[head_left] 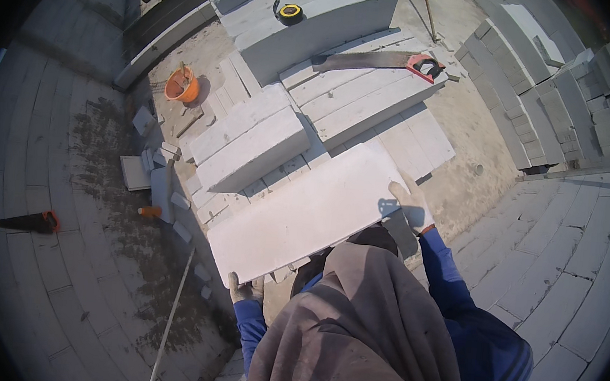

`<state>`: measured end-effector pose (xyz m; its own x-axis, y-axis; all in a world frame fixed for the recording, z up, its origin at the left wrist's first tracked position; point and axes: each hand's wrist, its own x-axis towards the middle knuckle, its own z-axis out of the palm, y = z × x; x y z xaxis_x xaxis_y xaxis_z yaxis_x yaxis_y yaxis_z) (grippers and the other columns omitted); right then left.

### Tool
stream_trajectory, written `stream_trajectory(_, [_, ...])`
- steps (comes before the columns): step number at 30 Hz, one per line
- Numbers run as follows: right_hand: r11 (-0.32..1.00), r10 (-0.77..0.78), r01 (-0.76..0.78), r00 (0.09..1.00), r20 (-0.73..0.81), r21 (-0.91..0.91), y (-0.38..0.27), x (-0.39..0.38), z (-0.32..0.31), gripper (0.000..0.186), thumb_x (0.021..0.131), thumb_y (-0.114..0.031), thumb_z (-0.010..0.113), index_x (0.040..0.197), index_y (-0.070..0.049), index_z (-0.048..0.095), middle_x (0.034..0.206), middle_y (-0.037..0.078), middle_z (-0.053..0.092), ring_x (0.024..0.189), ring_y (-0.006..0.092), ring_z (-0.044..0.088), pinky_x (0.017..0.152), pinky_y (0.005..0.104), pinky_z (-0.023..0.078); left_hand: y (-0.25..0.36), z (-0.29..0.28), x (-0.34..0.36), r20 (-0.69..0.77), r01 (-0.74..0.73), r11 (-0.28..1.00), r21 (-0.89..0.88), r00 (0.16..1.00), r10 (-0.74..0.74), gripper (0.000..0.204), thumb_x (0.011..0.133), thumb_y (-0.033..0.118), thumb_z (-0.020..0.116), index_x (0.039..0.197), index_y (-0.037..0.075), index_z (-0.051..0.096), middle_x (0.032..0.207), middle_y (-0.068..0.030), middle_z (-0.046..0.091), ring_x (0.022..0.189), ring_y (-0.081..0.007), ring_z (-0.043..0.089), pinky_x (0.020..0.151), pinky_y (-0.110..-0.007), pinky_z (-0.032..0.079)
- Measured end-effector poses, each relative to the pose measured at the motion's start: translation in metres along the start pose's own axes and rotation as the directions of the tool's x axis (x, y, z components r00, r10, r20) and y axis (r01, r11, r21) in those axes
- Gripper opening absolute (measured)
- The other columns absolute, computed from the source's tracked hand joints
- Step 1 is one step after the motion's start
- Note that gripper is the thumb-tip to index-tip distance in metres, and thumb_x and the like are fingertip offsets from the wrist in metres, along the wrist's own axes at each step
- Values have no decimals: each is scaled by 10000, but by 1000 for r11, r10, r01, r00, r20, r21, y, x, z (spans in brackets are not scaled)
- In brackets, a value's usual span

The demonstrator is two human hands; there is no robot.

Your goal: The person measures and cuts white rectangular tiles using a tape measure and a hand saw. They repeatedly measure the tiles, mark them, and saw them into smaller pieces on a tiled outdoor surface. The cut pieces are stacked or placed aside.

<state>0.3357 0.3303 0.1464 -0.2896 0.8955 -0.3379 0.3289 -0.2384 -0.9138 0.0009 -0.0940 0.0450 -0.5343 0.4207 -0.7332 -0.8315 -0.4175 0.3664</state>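
A long, pale block (295,215) spans the space in front of me, held at its two ends. My left hand (244,287), in a light glove, grips its near left corner. My right hand (409,200), also gloved, has hold of the right end, with fingers on the edge. Just beyond are stacked blocks (251,142) and a second stack (378,99) bearing a long saw (363,61) with a red and black handle. Farther back, a yellow and black tape measure (289,13) rests on a large block stack (319,28).
An orange bucket (182,89), offcuts (134,173) and a small orange object (149,212) are left of the stacks. A dark handsaw (26,223) is far left. A long thin rod (170,324) is lower left. More stacked blocks (545,99) stand right, above a block wall (558,285).
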Motion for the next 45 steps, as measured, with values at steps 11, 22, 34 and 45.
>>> stream_trajectory(11, [967, 166, -197, 969, 184, 163, 81, 51, -5, 653, 1024, -251, 671, 1594, -15, 460, 1395, 159, 666, 1285, 209, 619, 1061, 323, 496, 44, -29, -8, -526, 400, 563, 723, 847, 73, 810, 873, 785, 718, 1254, 73, 657, 982, -125, 737, 789, -328, 704, 694, -494, 572])
stream_trajectory(22, [936, 237, -173, 954, 185, -307, 76, 72, -18, 929, 960, -596, 690, 1596, 29, 429, 1557, 277, 538, 1449, 368, 525, 1172, 384, 419, 68, 6, 73, -327, 24, 682, 731, 889, 319, 838, 1000, 717, 602, 1608, 151, 488, 1563, -59, 584, 1426, -299, 540, 1167, -456, 451])
stream_trajectory(34, [963, 196, -139, 948, 251, -229, 39, 92, -8, 1005, 947, -657, 675, 1625, 29, 391, 1585, 310, 503, 1500, 410, 469, 1202, 397, 396, 60, 47, 93, -189, -4, 534, 845, 933, 306, 734, 1024, 561, 687, 1482, -6, 596, 1430, -134, 667, 1252, -247, 667, 1067, -387, 540])
stream_trajectory(45, [898, 430, -417, 900, 78, -139, 85, 114, -264, 695, 1026, -452, 699, 1515, 24, 567, 1440, 104, 654, 1214, 187, 662, 996, 324, 540, -88, 211, -26, 208, -153, 431, 889, 975, -83, 635, 1072, 205, 679, 1600, -52, 438, 1526, -155, 587, 1368, -219, 575, 1171, -334, 429])
